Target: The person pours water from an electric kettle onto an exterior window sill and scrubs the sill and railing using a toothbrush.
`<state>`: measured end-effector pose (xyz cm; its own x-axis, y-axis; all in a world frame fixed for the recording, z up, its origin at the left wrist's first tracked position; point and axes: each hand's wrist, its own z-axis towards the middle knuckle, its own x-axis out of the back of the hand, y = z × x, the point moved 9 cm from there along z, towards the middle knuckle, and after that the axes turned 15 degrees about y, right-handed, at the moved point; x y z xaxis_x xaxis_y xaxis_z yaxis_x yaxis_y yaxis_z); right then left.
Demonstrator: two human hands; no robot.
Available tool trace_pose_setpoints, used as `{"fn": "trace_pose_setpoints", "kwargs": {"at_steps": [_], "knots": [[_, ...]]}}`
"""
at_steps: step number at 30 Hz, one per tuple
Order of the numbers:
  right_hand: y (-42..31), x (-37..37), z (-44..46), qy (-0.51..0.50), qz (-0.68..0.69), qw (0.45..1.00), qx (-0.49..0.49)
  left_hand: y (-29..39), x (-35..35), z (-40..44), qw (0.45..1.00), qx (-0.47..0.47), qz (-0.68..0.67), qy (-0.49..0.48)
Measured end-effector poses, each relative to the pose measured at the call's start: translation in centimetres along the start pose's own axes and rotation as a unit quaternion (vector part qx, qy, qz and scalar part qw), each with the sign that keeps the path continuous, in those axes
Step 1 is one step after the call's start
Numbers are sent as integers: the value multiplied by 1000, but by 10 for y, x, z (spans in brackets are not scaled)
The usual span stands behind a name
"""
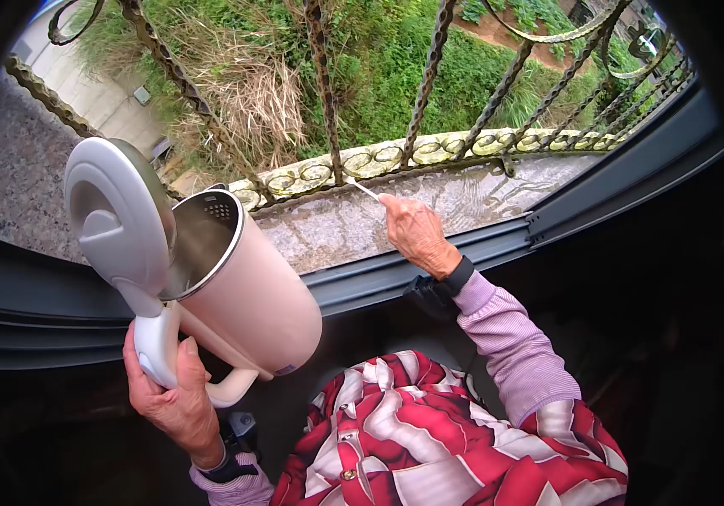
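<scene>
My left hand (pixel 175 396) is closed around the handle of a pale pink electric kettle (pixel 261 291). The kettle's white lid (pixel 117 215) stands open, and its mouth tilts to the left over the window frame. Part of the metal inside shows; I cannot make out whether it holds water. Stretched out over the stone ledge, my right hand (pixel 417 229) pinches a thin white stick (pixel 364 189). The stick's far tip is by the bottom of the railing, and its exact kind is not clear.
Wet-looking stone ledge (pixel 311 232) runs outside the dark window frame (pixel 379 276). Twisted metal bars (pixel 324 93) rise from an ornate, weathered lower rail (pixel 379 158). Beyond them lie green plants, dry grass (pixel 252 97) and a paved strip (pixel 101 80) below.
</scene>
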<state>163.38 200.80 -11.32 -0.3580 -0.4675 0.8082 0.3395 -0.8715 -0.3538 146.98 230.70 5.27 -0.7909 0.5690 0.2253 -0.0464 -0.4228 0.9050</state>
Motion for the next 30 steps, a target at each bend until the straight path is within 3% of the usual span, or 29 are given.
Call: {"fn": "trace_pose_setpoints", "kwargs": {"at_steps": [5,6,10,13,14,17,21,22,25,28,30], "knots": [[39,17,-20,-21,-93,994,-48,1,-1,1,1000,-7,1,10],[36,16,-22,-35,-59,997,-40,1,0,-1,1000,-10,3,6],[-1,19,-11,65,69,995,19,1,-1,-2,1000,-22,-1,9],[-6,14,-5,30,10,999,-10,4,-1,-2,999,-27,4,19],[18,-7,-15,-32,-38,998,-29,3,-2,-3,1000,-25,3,10],[58,19,-30,19,-79,995,-51,-2,0,-1,999,-27,-26,5],[27,28,-19,15,1,999,29,4,-4,-4,1000,-1,-23,10],[24,22,-7,-23,1,1000,4,5,-5,-4,1000,-11,-23,4],[25,5,26,39,43,996,67,4,-2,-3,999,-32,-12,-1],[31,-23,43,1,-7,998,59,3,-1,-3,999,-31,3,10],[36,-15,46,30,5,996,83,3,-2,-2,999,-31,3,13]]}}
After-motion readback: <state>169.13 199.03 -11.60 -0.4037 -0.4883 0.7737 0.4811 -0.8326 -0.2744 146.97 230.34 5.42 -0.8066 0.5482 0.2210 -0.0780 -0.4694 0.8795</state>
